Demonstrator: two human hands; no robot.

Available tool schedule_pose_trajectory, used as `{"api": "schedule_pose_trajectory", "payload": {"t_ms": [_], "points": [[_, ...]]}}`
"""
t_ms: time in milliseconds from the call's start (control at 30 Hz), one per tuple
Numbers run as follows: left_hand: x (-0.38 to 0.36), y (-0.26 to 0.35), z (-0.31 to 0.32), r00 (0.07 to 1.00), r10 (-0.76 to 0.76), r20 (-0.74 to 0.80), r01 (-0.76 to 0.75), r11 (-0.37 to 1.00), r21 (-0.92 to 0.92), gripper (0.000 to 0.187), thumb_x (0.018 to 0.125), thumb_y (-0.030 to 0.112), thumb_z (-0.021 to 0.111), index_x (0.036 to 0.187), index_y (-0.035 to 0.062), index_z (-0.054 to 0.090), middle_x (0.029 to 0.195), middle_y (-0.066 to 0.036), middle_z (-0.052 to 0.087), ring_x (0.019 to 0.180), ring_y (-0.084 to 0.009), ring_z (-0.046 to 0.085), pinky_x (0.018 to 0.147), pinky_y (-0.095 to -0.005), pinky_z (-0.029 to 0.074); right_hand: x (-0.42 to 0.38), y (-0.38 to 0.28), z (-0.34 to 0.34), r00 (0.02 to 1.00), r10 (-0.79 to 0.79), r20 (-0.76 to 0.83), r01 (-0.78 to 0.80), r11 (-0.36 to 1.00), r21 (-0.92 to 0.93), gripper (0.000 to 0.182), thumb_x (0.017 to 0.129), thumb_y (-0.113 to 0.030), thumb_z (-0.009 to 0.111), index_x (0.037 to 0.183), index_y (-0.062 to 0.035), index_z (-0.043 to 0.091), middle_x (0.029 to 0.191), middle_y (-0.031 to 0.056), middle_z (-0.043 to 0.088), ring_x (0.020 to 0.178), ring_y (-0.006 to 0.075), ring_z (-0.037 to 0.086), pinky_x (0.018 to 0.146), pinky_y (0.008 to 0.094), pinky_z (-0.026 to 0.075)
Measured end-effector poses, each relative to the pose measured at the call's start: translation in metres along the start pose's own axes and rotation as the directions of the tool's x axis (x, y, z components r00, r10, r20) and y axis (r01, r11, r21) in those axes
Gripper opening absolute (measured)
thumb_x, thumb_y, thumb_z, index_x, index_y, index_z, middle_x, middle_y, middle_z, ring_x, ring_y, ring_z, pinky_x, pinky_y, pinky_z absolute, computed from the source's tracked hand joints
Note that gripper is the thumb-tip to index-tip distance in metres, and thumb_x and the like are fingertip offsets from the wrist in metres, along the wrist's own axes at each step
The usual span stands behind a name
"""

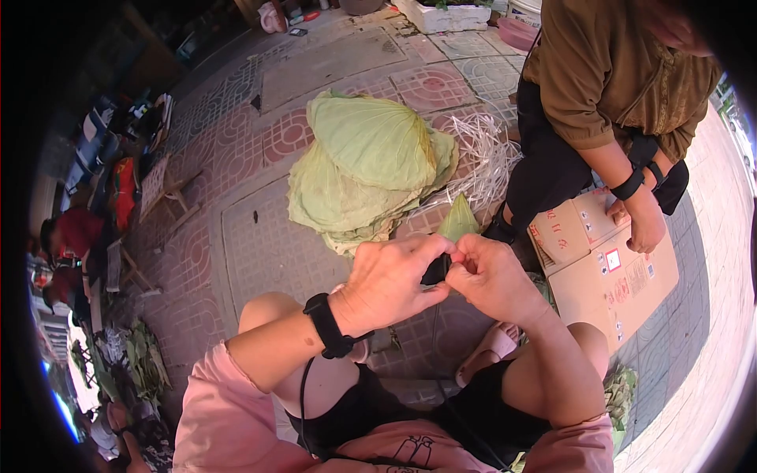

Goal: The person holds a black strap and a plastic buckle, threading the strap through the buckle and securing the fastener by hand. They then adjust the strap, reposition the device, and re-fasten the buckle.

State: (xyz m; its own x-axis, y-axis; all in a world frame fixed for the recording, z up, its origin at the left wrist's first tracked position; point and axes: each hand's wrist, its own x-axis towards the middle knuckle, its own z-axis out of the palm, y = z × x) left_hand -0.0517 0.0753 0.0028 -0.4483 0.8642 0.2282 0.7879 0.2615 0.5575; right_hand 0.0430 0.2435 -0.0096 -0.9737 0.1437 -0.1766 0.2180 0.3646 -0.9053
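Note:
My left hand [390, 280] and my right hand [497, 280] meet in front of me above my lap, fingertips pinched together at nearly one spot. A small dark patch shows between the thumbs and fingers; I cannot tell what the pinch holds. Just beyond the fingertips rises the pointed tip of a folded green leaf [460, 219], its lower part hidden by my hands. Farther out on the paving lies a stack of large, dried, pale green leaves [371, 150], like lotus leaves. To its right is a loose heap of white strips [482, 154].
At the right another person [607, 87] sits with a hand over a flattened cardboard box [615, 268]. More leaves [621, 394] are beside my right knee. Wooden stools [169, 193] and people are at the far left. A white planter [445, 17] stands at the back.

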Motion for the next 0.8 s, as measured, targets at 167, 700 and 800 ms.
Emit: {"api": "schedule_pose_trajectory", "payload": {"t_ms": [167,700,800], "points": [[0.000,-0.001,-0.003,0.999,-0.030,-0.019,0.031,0.996,0.087,0.041,0.072,0.027,0.076,0.105,0.0132,0.057,0.081,-0.005,0.066,0.068,-0.0269,0.066,0.054,-0.0378,0.051,0.001,-0.001,-0.002,0.999,0.039,0.034,-0.043,0.993,0.114,0.009,0.083,-0.007,0.060,0.087,-0.0010,0.056,0.066,0.0011,0.055,0.057,0.0051,0.051,0.050,0.0243,0.043],[0.000,-0.002,-0.007,0.995,-0.095,-0.023,0.095,0.995,0.004,0.040,0.072,0.028,0.074,0.104,0.0125,0.056,0.068,-0.008,0.065,0.060,-0.0293,0.066,0.054,-0.0402,0.052,0.000,0.002,-0.001,0.991,-0.063,-0.117,0.067,0.997,0.038,0.016,0.081,-0.010,0.067,0.088,0.0003,0.056,0.070,0.0087,0.063,0.056,0.0112,0.059,0.051,0.0302,0.047],[0.000,-0.006,-0.006,0.994,-0.103,-0.031,0.102,0.994,-0.046,0.040,0.072,0.028,0.074,0.104,0.0124,0.055,0.068,-0.009,0.065,0.060,-0.0304,0.066,0.054,-0.0406,0.051,0.001,-0.012,-0.002,0.995,0.094,-0.028,-0.078,0.928,0.365,0.017,0.085,-0.013,0.068,0.093,0.0001,0.059,0.077,0.0050,0.064,0.059,0.0067,0.057,0.051,0.0257,0.046]]}}
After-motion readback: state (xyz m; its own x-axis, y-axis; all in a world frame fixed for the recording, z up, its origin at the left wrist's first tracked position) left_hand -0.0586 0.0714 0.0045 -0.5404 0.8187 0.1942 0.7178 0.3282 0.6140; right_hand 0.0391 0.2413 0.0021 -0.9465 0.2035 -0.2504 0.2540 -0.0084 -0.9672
